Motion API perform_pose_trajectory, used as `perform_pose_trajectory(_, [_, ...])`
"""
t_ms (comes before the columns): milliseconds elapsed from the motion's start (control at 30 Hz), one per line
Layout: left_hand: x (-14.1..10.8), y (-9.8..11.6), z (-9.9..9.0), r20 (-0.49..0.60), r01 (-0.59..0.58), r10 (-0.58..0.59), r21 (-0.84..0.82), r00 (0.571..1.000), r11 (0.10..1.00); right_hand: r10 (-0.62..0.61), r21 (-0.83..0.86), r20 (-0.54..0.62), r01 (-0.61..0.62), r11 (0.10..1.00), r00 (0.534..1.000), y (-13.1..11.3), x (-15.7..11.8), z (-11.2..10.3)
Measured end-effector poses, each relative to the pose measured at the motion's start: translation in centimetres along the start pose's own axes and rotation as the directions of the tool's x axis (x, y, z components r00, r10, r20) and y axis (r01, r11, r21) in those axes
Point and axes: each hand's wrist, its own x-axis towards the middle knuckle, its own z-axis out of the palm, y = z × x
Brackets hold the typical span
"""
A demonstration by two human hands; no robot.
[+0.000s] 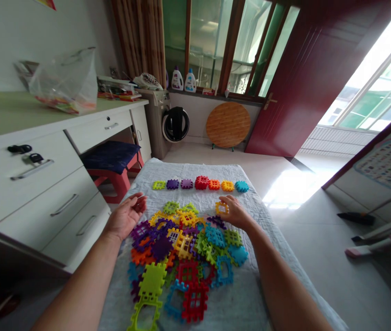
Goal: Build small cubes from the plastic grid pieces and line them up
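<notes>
My right hand (234, 210) pinches a yellow square building tile with an open middle (222, 208), held just above the right side of the pile. To the left of the pile, my left hand (126, 216) hangs palm inward with its fingers loosely curled and apart, holding nothing. Between my arms lies a heap of toothed plastic tiles, among them a purple one (161, 248), a lime green one (152, 279) and a red window tile (195, 301). Beyond it runs a row of small stacks by colour, including red (201, 182), yellow (227, 185) and blue (241, 186).
A pale cloth (244, 294) covers the table under the tiles. At left stand a white desk (60, 184) and a red stool with a dark seat (112, 156). Farther off are a washing machine (157, 119), a round wooden board (228, 124) and a dark red door (306, 82).
</notes>
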Motion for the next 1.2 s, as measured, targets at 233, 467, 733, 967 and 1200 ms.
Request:
perform_pose_trajectory(233, [0.2, -0.1, -0.2, 0.008, -0.001, 0.001, -0.003, 1.000, 1.000, 0.171, -0.209, -0.075, -0.184, 0.961, 0.982, 3.2, 4.7, -3.0])
perform_pose_trajectory(467, [0.1, 0.0, 0.0, -0.009, 0.005, -0.005, -0.002, 1.000, 1.000, 0.237, -0.353, 0.051, -0.204, 0.913, 0.970, 5.4, 9.4, -4.2])
perform_pose_trajectory(733, [0.2, 0.0, -0.2, -0.016, 0.007, -0.007, -0.016, 1.000, 1.000, 0.268, -0.384, 0.131, -0.200, 0.901, 0.955, 6.1, 10.2, -3.3])
perform_pose_trajectory(967, [0.4, -0.1, -0.4, -0.006, 0.010, -0.010, -0.015, 1.000, 1.000, 0.281, -0.368, 0.113, -0.223, 0.903, 0.953, 5.8, 10.0, -3.5])
perform_pose_trajectory(1200, [0.1, 0.0, 0.0, -0.017, 0.013, -0.013, -0.028, 1.000, 1.000, 0.007, -0.088, 0.031, -0.004, 0.996, 1.000, 0.0, 7.6, -3.1])
